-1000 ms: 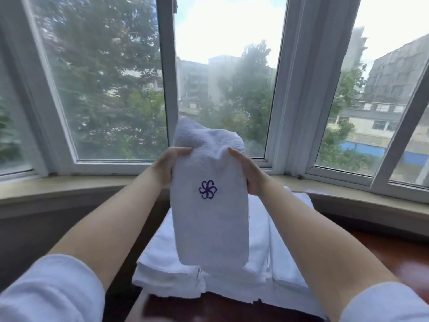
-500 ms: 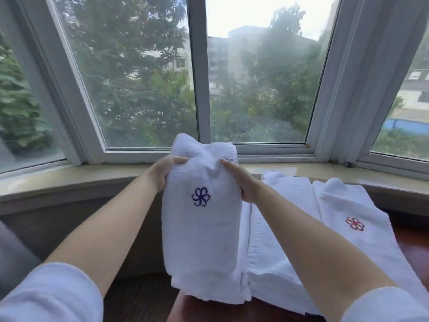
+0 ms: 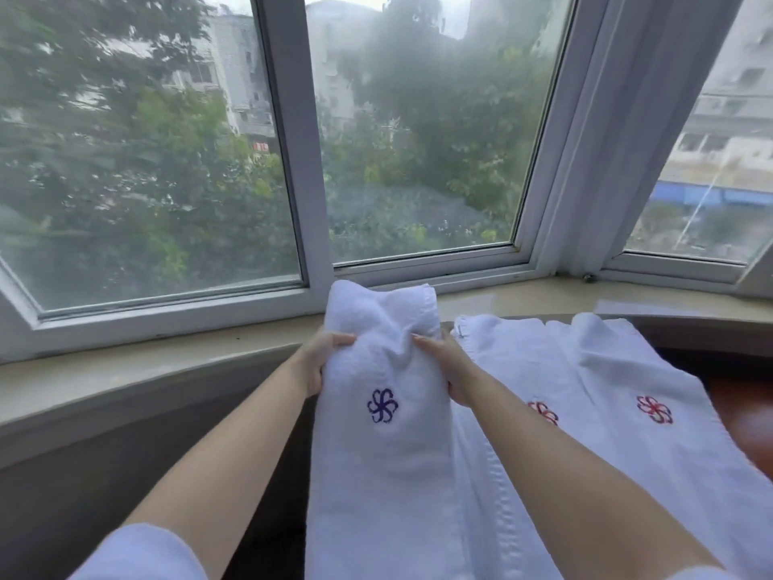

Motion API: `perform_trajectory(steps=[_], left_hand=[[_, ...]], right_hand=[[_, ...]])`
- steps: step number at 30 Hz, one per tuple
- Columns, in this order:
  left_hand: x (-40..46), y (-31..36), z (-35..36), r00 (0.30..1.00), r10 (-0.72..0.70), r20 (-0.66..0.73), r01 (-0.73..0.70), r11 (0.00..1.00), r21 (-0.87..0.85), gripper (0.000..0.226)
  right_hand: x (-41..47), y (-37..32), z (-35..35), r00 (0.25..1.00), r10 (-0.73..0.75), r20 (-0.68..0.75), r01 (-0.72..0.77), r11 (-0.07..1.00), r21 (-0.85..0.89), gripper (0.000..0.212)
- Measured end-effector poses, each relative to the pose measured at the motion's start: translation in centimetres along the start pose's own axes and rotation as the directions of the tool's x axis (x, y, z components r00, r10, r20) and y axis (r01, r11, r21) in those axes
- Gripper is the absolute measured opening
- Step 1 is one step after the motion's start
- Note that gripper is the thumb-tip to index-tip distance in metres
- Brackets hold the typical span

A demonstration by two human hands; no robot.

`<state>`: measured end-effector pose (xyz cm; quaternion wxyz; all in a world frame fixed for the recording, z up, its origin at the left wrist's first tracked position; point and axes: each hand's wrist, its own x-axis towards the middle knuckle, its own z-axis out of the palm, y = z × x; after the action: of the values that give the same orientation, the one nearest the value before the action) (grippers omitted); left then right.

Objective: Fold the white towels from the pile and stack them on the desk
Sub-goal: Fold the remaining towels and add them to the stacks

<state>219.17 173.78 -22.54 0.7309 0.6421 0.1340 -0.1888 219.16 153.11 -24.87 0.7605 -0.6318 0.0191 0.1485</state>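
Observation:
A folded white towel with a blue flower mark (image 3: 378, 445) hangs upright in front of me. My left hand (image 3: 318, 362) grips its upper left edge and my right hand (image 3: 445, 366) grips its upper right edge, thumbs on the front. Behind and to the right lie more white towels (image 3: 619, 412) spread flat, two showing red flower marks. The dark red desk (image 3: 740, 416) shows only at the far right edge. The lower end of the held towel runs out of the frame.
A stone window sill (image 3: 146, 370) runs across behind the towels, under a white-framed bay window (image 3: 293, 161). A dark wall panel (image 3: 104, 475) lies below the sill on the left.
The towel and both hands have come down toward the towels on the desk. The view has tilted lower and to the right, so a second red-marked towel shows.

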Motion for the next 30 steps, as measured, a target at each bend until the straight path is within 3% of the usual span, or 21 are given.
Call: perform_trajectory(steps=[4,7,9,14,16,20,25,28,30], left_hand=[[4.2,-1.6,-0.5,0.995,-0.100,-0.013,0.101,0.991,0.093,0.033],[6.1,-4.7,-0.5,0.973,-0.207,-0.106,0.230,0.925,0.304,0.033],[6.8,-6.5,-0.8,0.970,-0.203,-0.134,0.235,0.927,0.293,0.033],[6.3,-7.0,-1.7,0.975,-0.213,-0.070,0.224,0.945,0.237,0.049],[5.1,-7.3,-1.8,0.957,-0.273,-0.095,0.289,0.916,0.279,0.059],[0.9,-8.4,-1.6,0.918,-0.363,-0.157,0.396,0.830,0.394,0.058],[-4.1,-10.3,-0.7,0.933,-0.304,-0.193,0.354,0.873,0.336,0.061],[-6.4,-9.9,0.2,0.940,-0.263,-0.216,0.327,0.874,0.359,0.062],[-7.3,-9.2,0.8,0.946,-0.243,-0.216,0.305,0.892,0.334,0.055]], right_hand=[[3.8,2.8,-0.6,0.972,0.052,-0.227,-0.062,0.997,-0.035,0.038],[5.0,6.4,-0.8,0.906,0.130,-0.403,-0.267,0.914,-0.307,0.040],[4.9,8.3,-0.8,0.884,0.136,-0.447,-0.335,0.851,-0.405,0.045],[4.2,8.0,-0.7,0.861,0.138,-0.490,-0.396,0.786,-0.475,0.059],[2.9,8.0,-0.1,0.847,0.185,-0.499,-0.440,0.771,-0.461,0.066],[-1.0,9.1,0.9,0.859,0.199,-0.472,-0.456,0.717,-0.527,0.078],[-5.6,9.0,1.1,0.885,0.243,-0.396,-0.436,0.729,-0.527,0.093],[-7.8,8.2,1.4,0.898,0.267,-0.349,-0.433,0.670,-0.603,0.090],[-8.9,6.9,1.5,0.906,0.197,-0.375,-0.411,0.619,-0.669,0.075]])
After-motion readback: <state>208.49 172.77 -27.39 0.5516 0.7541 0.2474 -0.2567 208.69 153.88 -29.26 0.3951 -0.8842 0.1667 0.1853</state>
